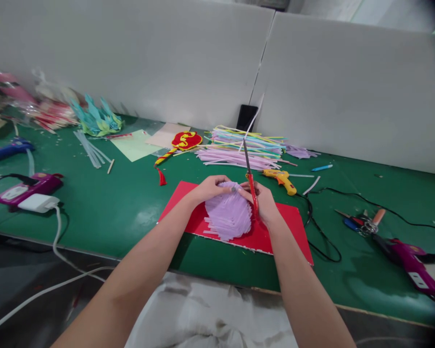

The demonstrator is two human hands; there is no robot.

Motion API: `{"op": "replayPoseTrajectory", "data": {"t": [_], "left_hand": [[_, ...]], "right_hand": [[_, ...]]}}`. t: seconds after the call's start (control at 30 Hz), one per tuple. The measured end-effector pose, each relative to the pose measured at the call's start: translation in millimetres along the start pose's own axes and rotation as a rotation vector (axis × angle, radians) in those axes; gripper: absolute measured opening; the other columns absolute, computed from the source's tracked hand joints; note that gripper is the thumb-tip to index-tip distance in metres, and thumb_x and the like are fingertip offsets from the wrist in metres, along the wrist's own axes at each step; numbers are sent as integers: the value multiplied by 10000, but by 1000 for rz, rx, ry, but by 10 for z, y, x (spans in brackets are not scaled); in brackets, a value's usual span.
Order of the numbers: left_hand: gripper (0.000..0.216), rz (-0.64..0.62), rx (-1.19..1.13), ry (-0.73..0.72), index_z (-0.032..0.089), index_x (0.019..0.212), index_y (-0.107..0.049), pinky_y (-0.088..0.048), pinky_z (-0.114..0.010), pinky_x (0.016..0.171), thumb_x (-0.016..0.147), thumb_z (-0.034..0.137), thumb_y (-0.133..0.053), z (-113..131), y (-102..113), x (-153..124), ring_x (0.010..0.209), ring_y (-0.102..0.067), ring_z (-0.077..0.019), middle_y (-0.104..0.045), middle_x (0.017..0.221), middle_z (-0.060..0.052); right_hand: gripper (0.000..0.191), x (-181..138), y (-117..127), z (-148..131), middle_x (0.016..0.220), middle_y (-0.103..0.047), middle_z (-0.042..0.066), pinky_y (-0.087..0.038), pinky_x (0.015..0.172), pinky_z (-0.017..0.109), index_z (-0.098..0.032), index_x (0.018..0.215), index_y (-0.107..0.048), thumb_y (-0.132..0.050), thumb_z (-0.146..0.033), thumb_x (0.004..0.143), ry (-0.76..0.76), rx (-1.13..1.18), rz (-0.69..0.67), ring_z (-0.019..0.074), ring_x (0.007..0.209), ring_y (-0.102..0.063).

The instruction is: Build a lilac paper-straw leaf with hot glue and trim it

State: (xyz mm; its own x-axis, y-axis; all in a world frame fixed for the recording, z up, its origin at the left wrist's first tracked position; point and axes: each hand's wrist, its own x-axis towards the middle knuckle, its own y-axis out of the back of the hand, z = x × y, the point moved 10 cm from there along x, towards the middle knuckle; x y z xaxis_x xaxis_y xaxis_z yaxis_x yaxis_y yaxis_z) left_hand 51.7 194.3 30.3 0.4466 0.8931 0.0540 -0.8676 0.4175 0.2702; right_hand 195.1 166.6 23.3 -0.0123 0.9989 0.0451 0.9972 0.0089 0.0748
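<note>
My left hand [210, 187] grips the top left edge of a purple leaf-shaped piece [227, 216] made of glued strips, holding it over a red sheet [293, 227]. My right hand [263, 202] is closed around red-handled scissors [249, 175], whose blades point up and away at the piece's top right edge. Both hands meet at the top of the purple piece.
Behind the hands lies a pile of coloured strips [244, 147], a yellow glue gun [282, 180] and a red-and-yellow ornament [183, 142]. Purple glue guns [29, 187] [411, 258], cables, pliers [362, 223] and a white adapter [38, 203] sit on the green table [112, 208]. White partitions [348, 82] stand behind.
</note>
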Motion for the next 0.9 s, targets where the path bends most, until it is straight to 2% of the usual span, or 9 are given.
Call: {"op": "replayPoseTrajectory", "data": {"t": [0.33,0.6,0.7,0.9], "left_hand": [[344,43,1,15,135,690,-603,-316,-211,525,683,474,-655,-29,14,1,564,-427,-92,-493,598,43],[408,92,-2,30,163,550,-458,-236,-226,481,744,505,-563,-43,53,7,488,-310,-73,-331,517,68],[395,89,-1,26,162,561,-470,-246,-225,488,738,502,-565,-38,52,8,495,-328,-77,-352,520,67],[321,27,3,-4,143,718,-598,-354,-232,587,701,463,-613,3,-2,9,601,-468,-107,-537,645,31]], "right_hand": [[385,-19,-56,-38,759,-660,23,-454,688,301,-174,822,-651,-779,-427,561,-2,-40,-47,176,734,-590],[399,-30,-83,-47,765,-664,27,-457,691,306,-170,827,-641,-774,-439,564,-5,-60,-63,176,731,-591],[396,-36,-85,-57,768,-666,29,-459,700,310,-168,823,-642,-770,-444,569,-3,-62,-65,179,736,-597],[383,-33,-65,-50,777,-667,27,-460,699,307,-171,833,-648,-761,-441,585,6,-55,-51,177,738,-601]]}}
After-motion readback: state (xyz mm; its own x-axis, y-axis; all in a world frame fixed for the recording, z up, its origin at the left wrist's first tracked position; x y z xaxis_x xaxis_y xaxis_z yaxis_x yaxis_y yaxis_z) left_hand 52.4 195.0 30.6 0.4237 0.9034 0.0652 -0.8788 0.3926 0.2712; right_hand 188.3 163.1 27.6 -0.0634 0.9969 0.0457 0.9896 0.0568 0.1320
